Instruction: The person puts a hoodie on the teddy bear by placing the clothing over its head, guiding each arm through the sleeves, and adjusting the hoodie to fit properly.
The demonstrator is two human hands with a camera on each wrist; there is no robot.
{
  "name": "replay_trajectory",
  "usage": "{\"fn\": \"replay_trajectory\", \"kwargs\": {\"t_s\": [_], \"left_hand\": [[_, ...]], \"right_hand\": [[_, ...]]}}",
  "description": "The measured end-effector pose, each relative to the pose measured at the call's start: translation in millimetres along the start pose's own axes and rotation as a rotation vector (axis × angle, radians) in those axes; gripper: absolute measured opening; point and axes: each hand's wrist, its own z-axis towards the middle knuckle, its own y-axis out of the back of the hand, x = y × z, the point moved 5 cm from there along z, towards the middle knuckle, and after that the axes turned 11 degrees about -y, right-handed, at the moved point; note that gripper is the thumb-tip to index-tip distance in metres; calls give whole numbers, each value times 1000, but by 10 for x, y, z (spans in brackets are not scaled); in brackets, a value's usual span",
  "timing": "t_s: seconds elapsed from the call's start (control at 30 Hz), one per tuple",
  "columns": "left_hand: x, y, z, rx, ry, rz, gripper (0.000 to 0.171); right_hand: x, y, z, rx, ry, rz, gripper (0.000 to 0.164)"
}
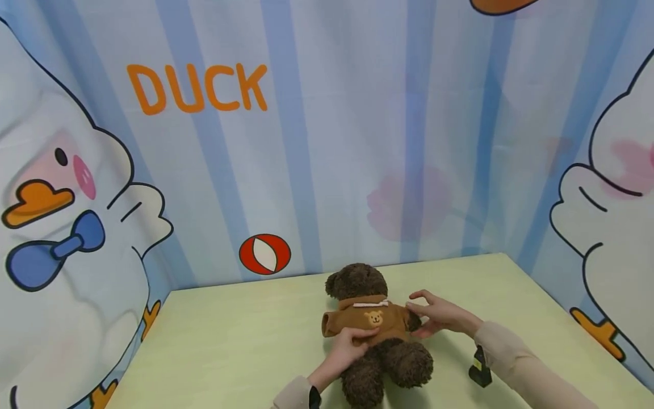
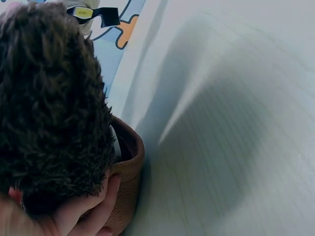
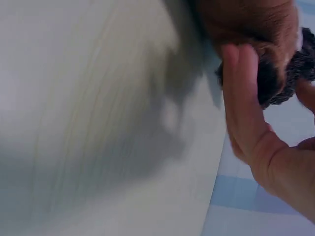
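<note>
Grasping the hem of a sweater (image 1: pixel 367 316) on a teddy bear (image 1: pixel 386 334), the left hand (image 1: pixel 346 351) apparently steadies it on the table (image 1: pixel 245 341), head (image 1: pixel 359 282) toward the far edge; the right hand (image 1: pixel 443 313) lays straight fingers (image 3: pixel 243 86) against one paw (image 1: pixel 413 322), pinching or not, I cannot tell.

The word "DUCK" (image 1: pixel 196 88) stands in large orange letters on the striped backdrop (image 1: pixel 347 142)

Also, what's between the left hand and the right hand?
Part of the teddy bear: the front of its brown sweatshirt, then its dark paw at the right hand. Head view shows it.
</note>
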Motion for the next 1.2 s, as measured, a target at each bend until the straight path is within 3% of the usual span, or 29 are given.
{"fn": "replay_trajectory", "kwargs": {"t_s": [0.07, 0.17, 0.27, 0.37, 0.43, 0.47, 0.53, 0.63, 0.73, 0.8, 0.87, 1.07, 1.2], "left_hand": [[-6, 6, 4, -15, 2, -2, 40], [-8, 15, 8, -16, 8, -1, 41], [-15, 19, 12, 23, 9, 24, 42], [-13, 21, 14, 62, 8, 52, 42], [1, 21, 13, 71, 16, 44, 42], [6, 16, 11, 75, 19, 32, 42], [14, 5, 2, 65, 26, 15, 41], [-1, -13, -16, 38, 19, 6, 39], [-39, -7, -10, -1, -8, 56, 37], [-52, 2, -8, -20, -15, 76, 36], [-49, 9, -6, -28, -11, 75, 37], [-6, 18, -41, -30, -13, 37, 34], [3, 22, -64, -22, 0, 47, 33]], "right_hand": [[7, -12, 1, 8, -21, 57, 60], [41, 35, 5, -95, 68, 11, 51], [100, 82, 14, -235, 234, -280, 35], [173, 64, 33, -376, 428, -646, 42], [187, 36, 46, -440, 508, -769, 44], [175, 28, 51, -443, 504, -763, 42], [119, 25, 50, -395, 439, -634, 35], [11, 4, 39, -210, 252, -239, 25], [-35, -85, 55, -39, 114, 44, 47], [-42, -140, 83, 19, 91, 100, 55], [-57, -149, 105, 25, 108, 137, 52], [-148, -99, 111, -37, 157, 316, 23], [-145, -163, 141, -91, 139, 339, 13]]}}
